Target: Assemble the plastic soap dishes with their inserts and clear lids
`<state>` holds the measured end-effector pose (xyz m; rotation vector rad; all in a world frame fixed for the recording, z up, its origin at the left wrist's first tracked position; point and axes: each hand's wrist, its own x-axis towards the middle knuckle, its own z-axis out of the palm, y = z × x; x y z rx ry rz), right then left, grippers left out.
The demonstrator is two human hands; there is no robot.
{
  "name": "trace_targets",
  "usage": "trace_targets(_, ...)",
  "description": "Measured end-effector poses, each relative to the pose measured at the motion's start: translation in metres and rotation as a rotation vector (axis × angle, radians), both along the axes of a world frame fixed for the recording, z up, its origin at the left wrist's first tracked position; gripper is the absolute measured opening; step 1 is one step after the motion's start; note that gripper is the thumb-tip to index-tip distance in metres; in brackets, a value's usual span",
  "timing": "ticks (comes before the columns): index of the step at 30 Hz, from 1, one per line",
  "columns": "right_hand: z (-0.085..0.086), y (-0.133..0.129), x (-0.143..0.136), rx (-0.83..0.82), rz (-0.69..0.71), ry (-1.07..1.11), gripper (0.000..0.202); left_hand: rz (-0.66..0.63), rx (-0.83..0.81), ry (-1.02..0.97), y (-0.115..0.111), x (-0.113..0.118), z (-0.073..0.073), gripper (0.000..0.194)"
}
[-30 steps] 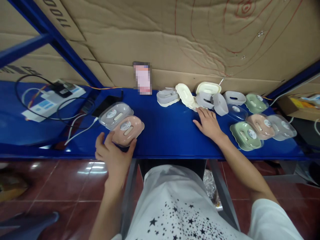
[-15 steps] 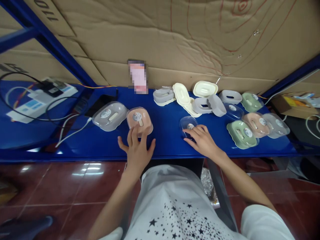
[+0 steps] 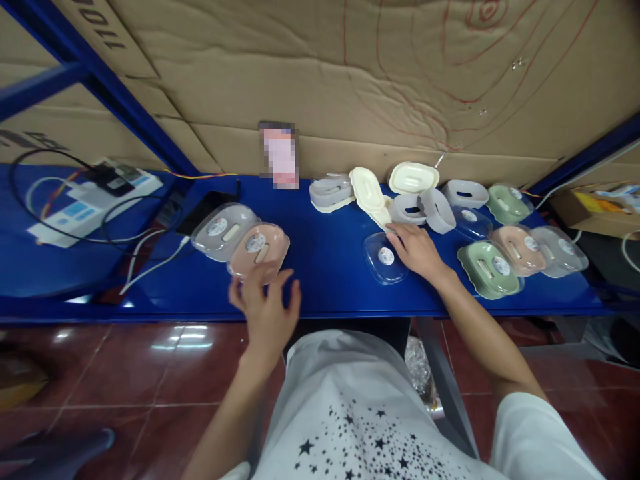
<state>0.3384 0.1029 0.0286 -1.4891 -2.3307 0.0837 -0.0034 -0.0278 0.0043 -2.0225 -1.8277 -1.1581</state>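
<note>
A pink lidded soap box [image 3: 259, 249] lies on the blue shelf [image 3: 325, 267], left of centre, beside a grey lidded box [image 3: 224, 231]. My left hand [image 3: 266, 312] hovers just in front of the pink box with fingers spread and holds nothing. A loose clear lid [image 3: 384, 257] with a round sticker lies near the middle. My right hand [image 3: 417, 249] rests flat on the shelf right of that lid, its fingertips by a cream tray [image 3: 371, 193]. Whether it touches the tray I cannot tell.
Behind my right hand stand cream and grey box parts [image 3: 415, 193]. Farther right lie green [image 3: 489, 269], pink [image 3: 519, 247] and grey [image 3: 559, 251] lidded boxes. A white power strip with cables [image 3: 90, 203] and a dark phone [image 3: 210, 208] sit at the left. Cardboard [image 3: 350, 80] backs the shelf.
My left hand has come off the pink box and drawn back toward me. My right hand left the clear lid on the shelf and moved right and back toward the cream tray.
</note>
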Motion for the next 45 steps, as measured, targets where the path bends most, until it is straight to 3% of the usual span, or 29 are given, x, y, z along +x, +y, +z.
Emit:
trace_targets(5, -0.006, -0.011, -0.001, -0.049, 0.114, 0.037, 0.045, -0.578, -0.116, 0.202, -0.001, 0.055, 0.007, 0.040)
trace_targets(9, -0.004, -0.023, 0.005, -0.064, 0.159, 0.081, 0.035, -0.741, -0.220, 0.359, 0.010, 0.077, 0.013, 0.040)
trace_targets(12, 0.000, -0.027, 0.013, -0.062, 0.178, 0.096, 0.031, -0.681, -0.214, 0.354, 0.012, 0.073, 0.013, 0.030)
trace_targets(15, 0.003, -0.033, 0.019, -0.071, 0.184, 0.103, 0.027, -0.512, -0.173, 0.310, 0.007, 0.054, 0.010, 0.026)
trace_targets(20, 0.002, -0.052, 0.017, -0.047, 0.203, 0.110, 0.023, -0.167, -0.149, 0.279, 0.007, 0.028, 0.002, 0.037)
trace_targets(23, 0.002, -0.059, 0.007, 0.011, 0.215, 0.100, 0.026, -0.092, -0.183, 0.277, 0.014, 0.032, 0.004, 0.044)
trace_targets(27, -0.001, -0.046, -0.001, 0.183, -0.062, 0.004, 0.046, -0.286, -0.141, 0.300, 0.019, 0.057, 0.013, 0.046)
trace_targets(30, -0.005, -0.033, 0.000, 0.154, -0.175, -0.082, 0.047, -0.484, -0.163, 0.327, 0.017, 0.071, 0.014, 0.034)
trace_targets(33, -0.005, -0.038, 0.007, 0.100, -0.103, -0.029, 0.038, -0.568, -0.186, 0.277, 0.016, 0.072, 0.006, 0.025)
trace_targets(39, 0.004, -0.085, 0.023, -0.017, 0.227, 0.302, 0.032, -0.631, -0.189, -0.001, 0.016, 0.058, -0.007, 0.012)
trace_targets(45, -0.004, -0.109, 0.005, -0.123, 0.263, 0.349, 0.025, -0.532, -0.214, -0.093, 0.014, 0.061, -0.008, 0.032)
